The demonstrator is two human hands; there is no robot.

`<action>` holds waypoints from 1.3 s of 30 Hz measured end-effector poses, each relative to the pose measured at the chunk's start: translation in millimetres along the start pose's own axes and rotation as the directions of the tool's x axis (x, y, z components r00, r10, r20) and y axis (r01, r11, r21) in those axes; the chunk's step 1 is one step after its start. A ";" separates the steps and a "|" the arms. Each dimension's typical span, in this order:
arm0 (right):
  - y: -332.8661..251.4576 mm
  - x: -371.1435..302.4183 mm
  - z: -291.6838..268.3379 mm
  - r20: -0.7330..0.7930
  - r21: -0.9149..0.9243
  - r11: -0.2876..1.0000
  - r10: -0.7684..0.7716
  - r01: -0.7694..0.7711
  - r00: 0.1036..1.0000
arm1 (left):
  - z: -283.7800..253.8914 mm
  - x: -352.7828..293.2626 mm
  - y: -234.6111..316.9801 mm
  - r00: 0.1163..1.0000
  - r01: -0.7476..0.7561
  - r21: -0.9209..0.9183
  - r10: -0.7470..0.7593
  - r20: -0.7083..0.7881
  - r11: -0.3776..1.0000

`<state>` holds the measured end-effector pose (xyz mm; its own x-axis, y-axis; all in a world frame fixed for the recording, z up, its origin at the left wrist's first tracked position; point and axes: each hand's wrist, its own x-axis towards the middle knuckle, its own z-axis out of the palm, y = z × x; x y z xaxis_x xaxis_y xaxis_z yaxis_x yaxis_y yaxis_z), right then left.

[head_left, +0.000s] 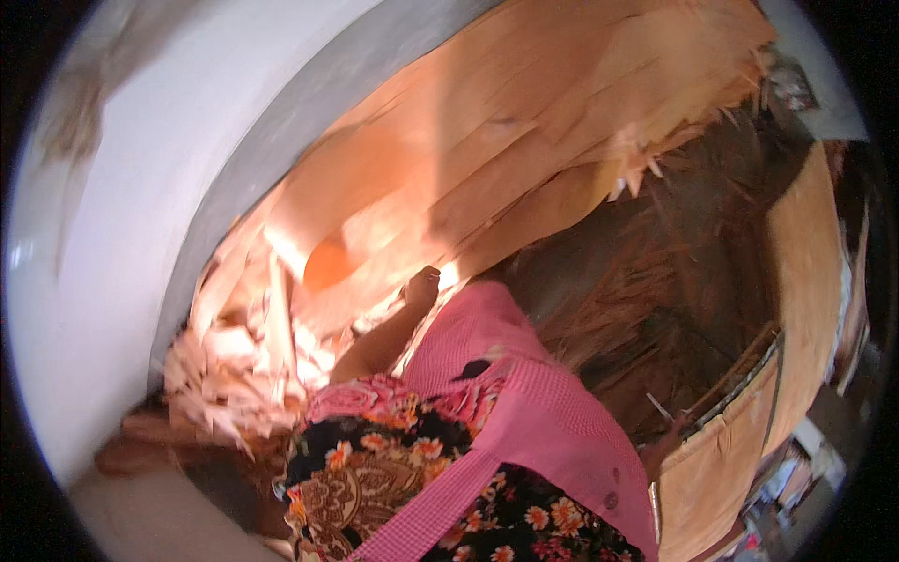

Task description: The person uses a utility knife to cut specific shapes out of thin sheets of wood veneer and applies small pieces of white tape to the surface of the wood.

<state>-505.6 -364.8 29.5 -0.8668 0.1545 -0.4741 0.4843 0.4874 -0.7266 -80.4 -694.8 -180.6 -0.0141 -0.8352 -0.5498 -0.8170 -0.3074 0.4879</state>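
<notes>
My left hand (423, 287) reaches to the near edge of a long stack of orange-brown wood veneer sheets (524, 103). It is small and blurred, so whether its fingers grip a sheet cannot be made out. Low on the right, my right hand (663, 447) is curled beside the edge of a pale curved wooden panel (716, 468). A thin pale sliver (658, 405) juts up by its fingers; what exactly the hand holds is unclear. A pink checked cloth (571, 412) over flowered clothing (375, 468) covers my body between the arms.
Torn veneer scraps (234, 375) are heaped at the left by a grey-and-white wall (215, 140). Dark brown fragments litter the shaded floor (655, 262) right of the stack. Splintered sheet ends (637, 164) stick out over it. Mixed items (791, 478) lie at the lower right.
</notes>
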 end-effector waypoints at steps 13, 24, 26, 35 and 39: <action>-13.6 -25.9 158.5 0.383 -0.541 0.837 0.330 -0.080 0.863 | -28.4 260.1 221.2 0.988 -0.034 0.430 0.096 -0.124 0.902; -26.4 -4.2 173.9 0.472 -0.511 0.842 0.444 -0.174 0.761 | -100.2 257.0 192.7 0.940 -0.279 -0.018 0.269 -0.208 0.960; -42.8 12.1 185.0 0.515 -0.555 0.815 0.492 -0.164 0.702 | -75.5 247.6 192.3 0.908 -0.350 -0.170 0.289 -0.304 0.921; -137.3 -4.5 302.3 0.781 -0.416 0.837 0.128 0.356 0.612 | 37.6 -3.3 194.3 0.988 -0.147 -0.470 0.147 -0.038 0.870; -178.4 -23.3 376.9 0.945 -0.103 0.994 0.083 0.047 0.315 | 50.5 -48.2 163.6 0.999 -0.030 -0.532 0.049 0.022 0.846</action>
<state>-527.0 -779.2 -17.2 -0.1205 -0.7232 -0.6800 0.4284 0.5800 -0.6928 -242.5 -681.8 -108.5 -0.0667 -0.8390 -0.5400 -0.3843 -0.4778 0.7900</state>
